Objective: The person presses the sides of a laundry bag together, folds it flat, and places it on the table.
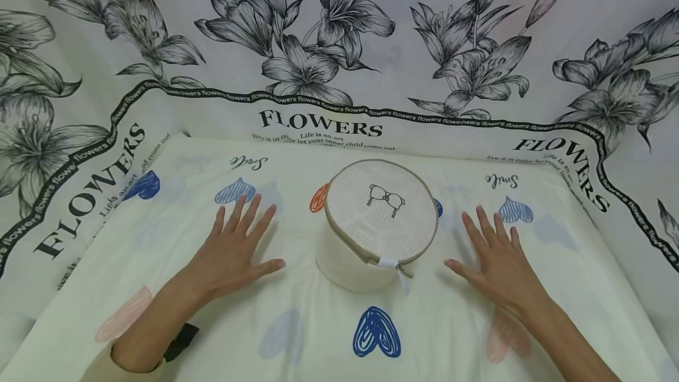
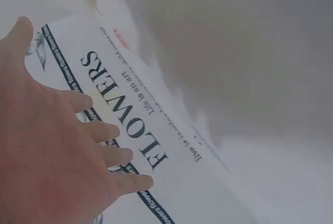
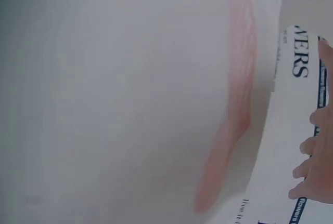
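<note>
A round, cream mesh laundry wash bag [image 1: 382, 211] stands upright in the middle of the cloth-covered surface. Its flat top carries a stitched bra drawing, and a zipper [image 1: 389, 264] with a white tab runs along the near rim. To its left, my left hand [image 1: 230, 249] is spread palm down, fingers straight, apart from the bag. On the other side, my right hand [image 1: 493, 267] is spread the same way, also holding nothing. The left wrist view shows the left hand [image 2: 57, 151] with fingers extended; at the right wrist view's edge the right hand [image 3: 320, 151] is partly cut off.
A pale cloth [image 1: 313, 335] printed with hearts and "Smile" covers the surface. Behind and at both sides hangs a white curtain [image 1: 398, 69] with black lilies and "FLOWERS" lettering. A small black object [image 1: 181, 341] shows beside the left wrist.
</note>
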